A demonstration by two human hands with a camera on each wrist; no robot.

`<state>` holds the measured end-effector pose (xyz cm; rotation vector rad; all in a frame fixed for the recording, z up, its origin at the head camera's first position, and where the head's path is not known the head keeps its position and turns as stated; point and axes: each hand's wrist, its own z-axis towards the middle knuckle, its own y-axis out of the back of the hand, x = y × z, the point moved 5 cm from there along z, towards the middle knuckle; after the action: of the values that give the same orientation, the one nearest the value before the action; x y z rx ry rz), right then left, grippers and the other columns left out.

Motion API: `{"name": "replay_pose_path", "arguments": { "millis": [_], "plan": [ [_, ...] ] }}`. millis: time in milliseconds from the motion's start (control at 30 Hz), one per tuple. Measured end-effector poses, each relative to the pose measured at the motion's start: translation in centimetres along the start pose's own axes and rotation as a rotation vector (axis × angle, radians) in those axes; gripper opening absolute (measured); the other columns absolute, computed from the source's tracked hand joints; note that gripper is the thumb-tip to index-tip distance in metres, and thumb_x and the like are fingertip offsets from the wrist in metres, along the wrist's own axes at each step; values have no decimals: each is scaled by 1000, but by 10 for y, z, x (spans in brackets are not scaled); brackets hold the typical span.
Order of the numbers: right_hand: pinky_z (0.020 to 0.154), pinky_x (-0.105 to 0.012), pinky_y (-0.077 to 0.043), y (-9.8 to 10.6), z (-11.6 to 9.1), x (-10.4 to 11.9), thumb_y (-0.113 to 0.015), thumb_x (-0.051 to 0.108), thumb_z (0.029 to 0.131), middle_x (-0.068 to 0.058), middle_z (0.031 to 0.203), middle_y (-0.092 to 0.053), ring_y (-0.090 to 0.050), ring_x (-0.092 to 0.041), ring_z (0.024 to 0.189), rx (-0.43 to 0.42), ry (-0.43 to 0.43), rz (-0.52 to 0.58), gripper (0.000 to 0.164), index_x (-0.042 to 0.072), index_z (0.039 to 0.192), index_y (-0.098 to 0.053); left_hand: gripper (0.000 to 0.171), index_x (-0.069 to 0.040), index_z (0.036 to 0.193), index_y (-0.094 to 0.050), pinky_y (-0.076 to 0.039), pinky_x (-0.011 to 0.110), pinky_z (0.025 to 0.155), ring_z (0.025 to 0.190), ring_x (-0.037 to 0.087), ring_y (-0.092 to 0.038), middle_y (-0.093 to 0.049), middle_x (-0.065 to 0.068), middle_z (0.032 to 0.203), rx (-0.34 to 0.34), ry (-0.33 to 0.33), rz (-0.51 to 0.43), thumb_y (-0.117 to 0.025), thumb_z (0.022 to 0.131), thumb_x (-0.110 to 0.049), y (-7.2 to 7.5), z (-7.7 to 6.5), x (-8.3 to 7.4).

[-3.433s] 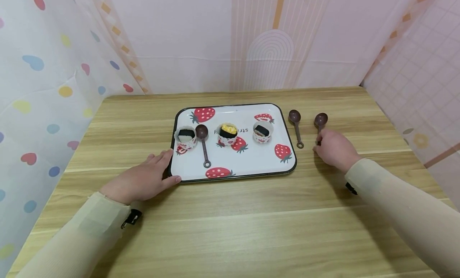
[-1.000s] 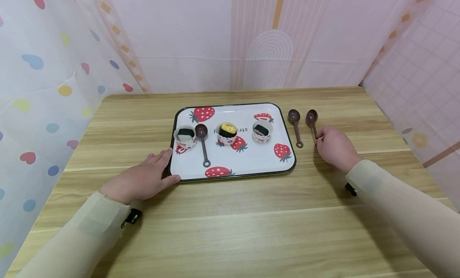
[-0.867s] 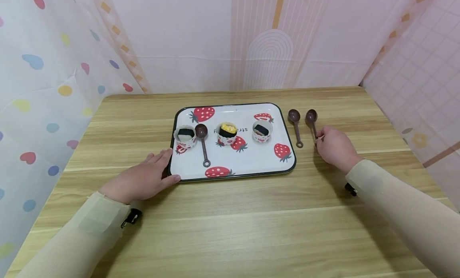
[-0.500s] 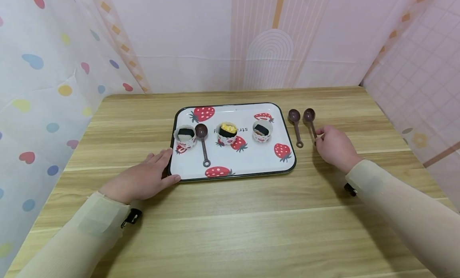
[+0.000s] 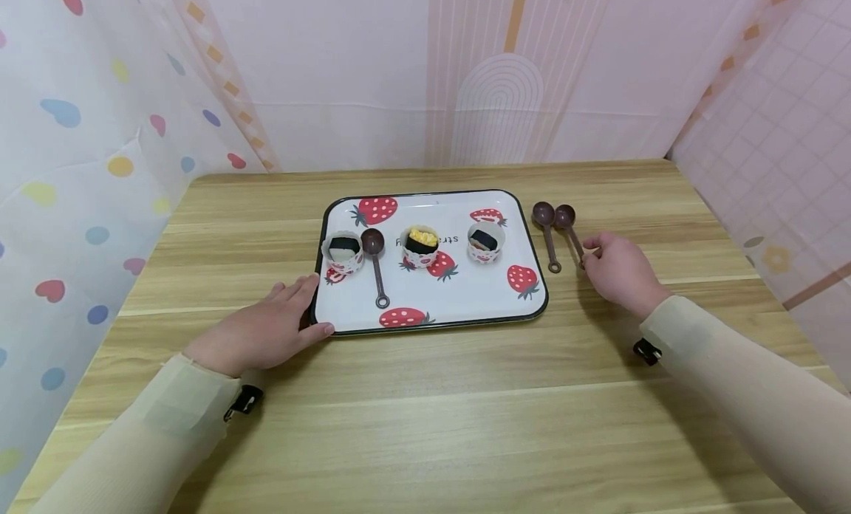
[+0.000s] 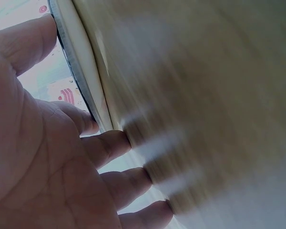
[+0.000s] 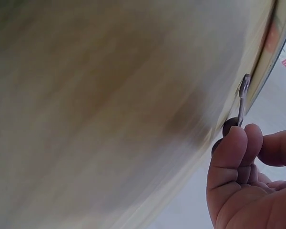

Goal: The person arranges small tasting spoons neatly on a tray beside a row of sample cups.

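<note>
My right hand (image 5: pixel 620 272) pinches the handle end of a brown measuring spoon (image 5: pixel 565 217), whose bowl lies up against a second brown measuring spoon (image 5: pixel 544 215) on the wood. In the right wrist view, thumb and finger of the right hand (image 7: pixel 252 176) meet near the handle of a brown spoon (image 7: pixel 243 90). My left hand (image 5: pixel 262 328) rests at the left front corner of a white strawberry tray (image 5: pixel 465 307), thumb on its rim and fingers spread. Palm and separate fingertips of the left hand (image 6: pixel 52 157) show in the left wrist view.
On the tray stand three paper cups: a rice-and-seaweed piece in the left cup (image 5: pixel 343 254), yellow topping in the middle cup (image 5: pixel 420 247), a dark-wrapped piece in the right cup (image 5: pixel 486 242). Another brown spoon (image 5: pixel 374 266) lies beside the left cup. A patterned curtain (image 5: pixel 372 78) backs the table.
The pinched spoon has shifted left, its bowl closing the gap to the neighbouring spoon, and now lies slanted. My right hand moved only slightly; the left hand and tray stay put.
</note>
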<state>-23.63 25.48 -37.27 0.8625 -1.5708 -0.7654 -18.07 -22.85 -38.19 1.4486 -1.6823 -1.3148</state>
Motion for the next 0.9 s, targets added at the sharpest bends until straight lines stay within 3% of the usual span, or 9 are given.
{"name": "replay_pose_path", "arguments": {
  "millis": [200, 500, 700, 900],
  "plan": [
    [59, -30, -48, 1, -1, -1, -44, 13, 106, -26, 115, -71, -59, -20, 72, -16, -1, 67, 42, -9, 139, -59, 99, 6, 166, -15, -29, 71, 121, 151, 65, -21, -24, 33, 169, -8, -11, -3, -47, 105, -66, 1, -1, -1],
    [61, -24, -53, 2, 0, -4, -44, 13, 109, -20, 109, -72, -64, -14, 79, 27, -66, 251, 42, -10, 142, -55, 99, 6, 165, -15, -28, 71, 122, 151, 65, -19, -22, 34, 170, 4, -7, -6, -47, 105, -65, 0, 1, 0],
    [70, -20, -58, 1, 0, -2, -46, 13, 110, -21, 116, -69, -64, -8, 81, 44, -78, 332, 41, -11, 142, -56, 99, 6, 166, -15, -28, 71, 122, 151, 65, -20, -23, 33, 170, 1, -7, -2, -47, 105, -65, 0, 1, 0],
    [81, -17, -61, -4, 1, -2, -45, 6, 111, -26, 132, -59, -64, 1, 84, 70, -108, 537, 41, -16, 145, -49, 99, 5, 166, -15, -29, 71, 121, 152, 65, -20, -22, 32, 170, 1, -6, -2, -46, 105, -66, 0, 0, 0]
  ]
}}
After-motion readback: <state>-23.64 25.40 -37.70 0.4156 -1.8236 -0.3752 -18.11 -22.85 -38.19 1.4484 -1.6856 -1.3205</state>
